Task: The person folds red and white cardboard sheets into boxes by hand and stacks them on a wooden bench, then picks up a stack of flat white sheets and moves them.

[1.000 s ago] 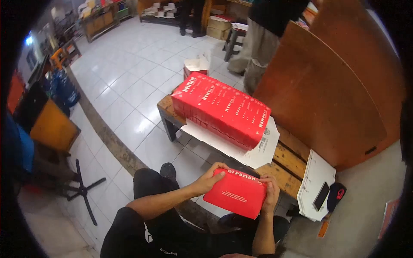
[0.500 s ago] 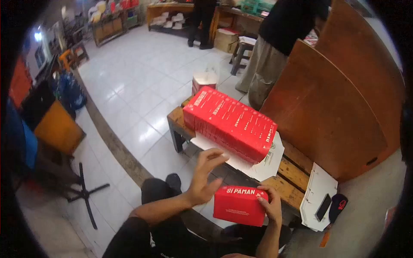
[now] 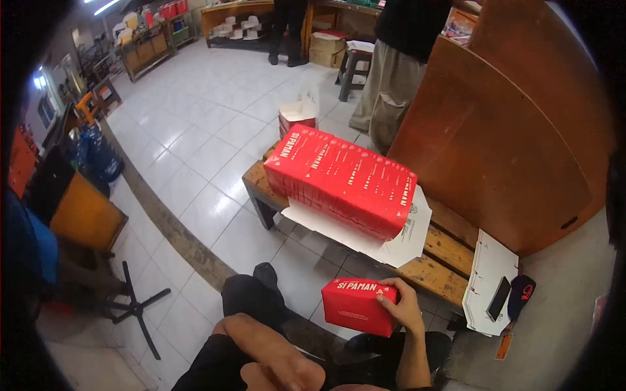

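Note:
My right hand [image 3: 404, 306] grips the right end of a red paper food box [image 3: 355, 316] printed "SI PAMAN", thumb on the near face and fingers over the top edge. The box is held above my lap, tilted so its top and front panel show. My left hand [image 3: 283, 376] is drawn in close to my body at the bottom of the view, apart from the box; its fingers are not clear. Ahead of both hands, a tightly packed row of matching red boxes [image 3: 342, 179] sits on white cardboard [image 3: 412, 244] on a wooden bench.
The slatted bench [image 3: 447, 283] runs diagonally before me. At its right end are a white board [image 3: 486, 274], a phone [image 3: 499, 298] and a dark cap [image 3: 521, 296]. An open carton [image 3: 298, 117] stands behind the row. Brown panels [image 3: 495, 143] lean at right; a person [image 3: 391, 85] stands beyond.
My left hand has moved away from beside the box, down and back toward my body. My right hand keeps its hold on the box, which has turned slightly. The view has shifted a little.

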`<state>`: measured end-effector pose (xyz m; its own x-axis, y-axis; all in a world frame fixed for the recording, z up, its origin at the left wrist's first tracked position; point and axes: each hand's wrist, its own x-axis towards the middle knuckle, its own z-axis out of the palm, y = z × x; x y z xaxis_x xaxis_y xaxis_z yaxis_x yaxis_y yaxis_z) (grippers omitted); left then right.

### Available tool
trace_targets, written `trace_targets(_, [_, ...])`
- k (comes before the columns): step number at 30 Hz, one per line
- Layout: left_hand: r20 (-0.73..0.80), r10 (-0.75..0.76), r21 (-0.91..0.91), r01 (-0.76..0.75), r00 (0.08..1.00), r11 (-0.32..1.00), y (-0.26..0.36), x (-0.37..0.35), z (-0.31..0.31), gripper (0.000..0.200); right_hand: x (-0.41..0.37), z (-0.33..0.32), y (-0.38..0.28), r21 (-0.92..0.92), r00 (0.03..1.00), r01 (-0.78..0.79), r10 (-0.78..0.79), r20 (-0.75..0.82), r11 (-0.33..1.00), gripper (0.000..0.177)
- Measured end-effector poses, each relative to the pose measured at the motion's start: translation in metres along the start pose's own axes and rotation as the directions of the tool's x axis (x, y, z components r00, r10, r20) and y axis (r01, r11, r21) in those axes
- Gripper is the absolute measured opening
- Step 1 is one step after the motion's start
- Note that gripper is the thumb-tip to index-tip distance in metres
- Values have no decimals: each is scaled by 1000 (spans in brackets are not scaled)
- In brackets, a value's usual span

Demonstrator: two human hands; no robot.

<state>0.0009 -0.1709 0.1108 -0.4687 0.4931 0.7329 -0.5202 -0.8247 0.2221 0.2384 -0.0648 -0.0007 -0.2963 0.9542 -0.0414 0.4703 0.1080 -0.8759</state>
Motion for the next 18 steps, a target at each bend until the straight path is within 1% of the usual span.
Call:
trace_targets(2, [-50,-43,-45,41,998,998,1,1,5,34,1,1,1,6,1000,17,-17,7,1000,39])
trace_targets(5, [-98,-71,-85,63,993,994,0,0,9,32,2,1,7,-15,1000,4,-3,16,1000,39])
trace_targets(11, [-134,-119,-143,99,984,985,0,0,16,29,2,1,6,-12,1000,-6,6,1,1000,39])
trace_targets(18, [-176,-148,-170,118,973,978,1,3,19,26,2,0,2,-27,1000,26,-26,12,999,39])
